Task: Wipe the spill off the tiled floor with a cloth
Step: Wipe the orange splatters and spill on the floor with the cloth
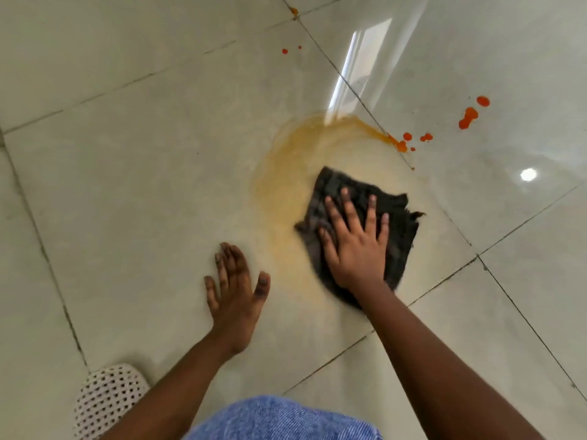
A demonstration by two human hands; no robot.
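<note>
A dark cloth is being pressed flat on the tiled floor by the right hand. The fingers of that hand are being held straight and spread wide on top of the cloth, not curled round it. The cloth is lying at the right edge of the spill, a thin orange smear that is curving from the top of the cloth round its left side and down towards the left hand. The cloth's far corner is pointing at the smear's top bend, and its frayed right edge is sitting just short of a dark tile line.

The left hand is being laid flat on bare tile, just left of the smear, with fingers straight and a little apart, holding nothing.

Red drops are being left well apart from the cloth, past the tile line to the upper right. More small drops are sitting far up the floor.

Wide bare tile is being seen to the left and above. A white shoe and blue cloth of a knee are being seen at the bottom edge.
</note>
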